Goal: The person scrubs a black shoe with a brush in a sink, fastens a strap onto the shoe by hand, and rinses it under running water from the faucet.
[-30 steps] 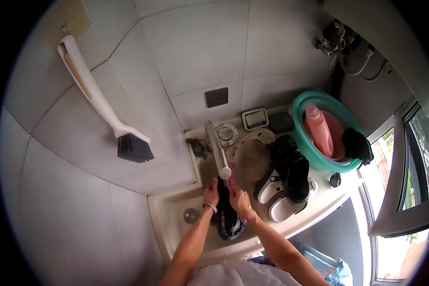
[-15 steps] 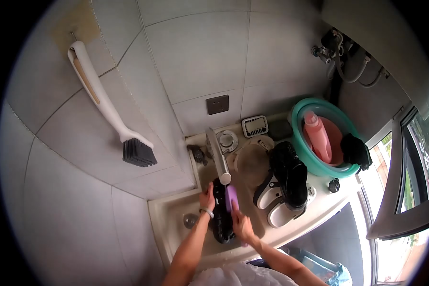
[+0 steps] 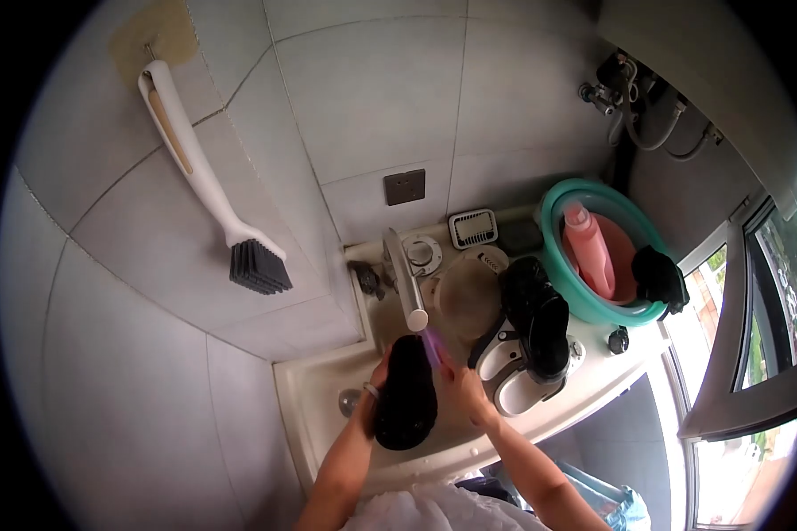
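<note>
Taking the black shoe (image 3: 406, 395) as the clock's centre, with your body at six, you had the cream counter (image 3: 595, 379) spread toward two and three o'clock and the sink (image 3: 321, 442) directly beneath the shoe. The teal tub (image 3: 553, 292) stood at two o'clock with a pink bottle (image 3: 592, 257) inside, and a pair of black shoes (image 3: 536, 323) and the light clogs (image 3: 518, 395) sat between two and three. The metal faucet (image 3: 406, 281) reached in from twelve, its spout end just beyond the near-vertical shoe. Your left hand (image 3: 379, 372) was curled against the shoe's nine-to-ten o'clock side, gripping it, though its fingers were mostly hidden. Your right hand (image 3: 463, 391), at three, was closed around a blurred purple tool (image 3: 433, 348) that pointed toward twelve; whether it touched the shoe you could not tell from this angle. For good work here, the left grip needed to be firm and low on the shoe, since a wet upper would likely slip, and its fingers clear of the tool's path. Short, even strokes along the shoe's length suited that hold better than pushing across it, and keeping the shoe low inside the sink walls would have best contained any splashing.
</note>
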`<state>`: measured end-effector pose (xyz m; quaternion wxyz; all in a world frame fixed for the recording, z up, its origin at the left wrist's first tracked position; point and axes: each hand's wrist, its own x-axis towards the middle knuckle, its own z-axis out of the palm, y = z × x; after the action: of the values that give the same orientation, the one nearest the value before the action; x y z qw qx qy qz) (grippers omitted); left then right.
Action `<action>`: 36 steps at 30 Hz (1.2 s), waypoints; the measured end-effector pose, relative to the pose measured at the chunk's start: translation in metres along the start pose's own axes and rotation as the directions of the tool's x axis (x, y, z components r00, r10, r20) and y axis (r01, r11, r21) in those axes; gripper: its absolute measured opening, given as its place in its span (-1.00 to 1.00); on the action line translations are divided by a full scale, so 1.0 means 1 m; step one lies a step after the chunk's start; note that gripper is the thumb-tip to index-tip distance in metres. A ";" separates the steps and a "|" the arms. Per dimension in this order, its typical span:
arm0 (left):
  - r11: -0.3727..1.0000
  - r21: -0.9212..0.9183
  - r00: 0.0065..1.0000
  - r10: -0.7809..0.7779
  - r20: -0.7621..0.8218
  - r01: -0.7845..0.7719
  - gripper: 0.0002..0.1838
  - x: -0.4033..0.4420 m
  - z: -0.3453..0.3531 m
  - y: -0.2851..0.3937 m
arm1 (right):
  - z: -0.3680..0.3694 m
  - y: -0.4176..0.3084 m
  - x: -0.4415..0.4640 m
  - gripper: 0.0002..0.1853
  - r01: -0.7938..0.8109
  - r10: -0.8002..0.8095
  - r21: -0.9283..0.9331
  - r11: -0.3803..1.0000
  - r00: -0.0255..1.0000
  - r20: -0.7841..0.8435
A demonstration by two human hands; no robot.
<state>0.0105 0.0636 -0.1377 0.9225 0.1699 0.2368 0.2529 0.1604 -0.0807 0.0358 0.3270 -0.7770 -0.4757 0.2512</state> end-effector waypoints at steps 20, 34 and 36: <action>0.993 -0.094 0.997 -0.073 -0.020 0.071 -0.46 -0.058 0.025 -0.001 | 0.012 0.001 0.054 -0.28 0.033 -0.330 0.639 0.769 0.876 0.352; 0.964 -0.215 0.984 0.172 0.050 -0.158 -0.44 -0.048 0.100 0.024 | 0.025 -0.025 0.073 -0.01 -0.105 0.107 0.542 0.834 0.994 0.028; 0.946 -0.281 0.979 0.189 0.082 -0.159 -0.44 -0.039 0.100 0.020 | 0.042 0.007 0.082 0.00 -0.058 0.081 0.427 0.902 0.996 -0.036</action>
<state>0.0249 0.0390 -0.0324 0.9225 0.0749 0.1336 0.3542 0.1690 0.0020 -0.0039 0.4917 -0.7099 -0.3726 0.3398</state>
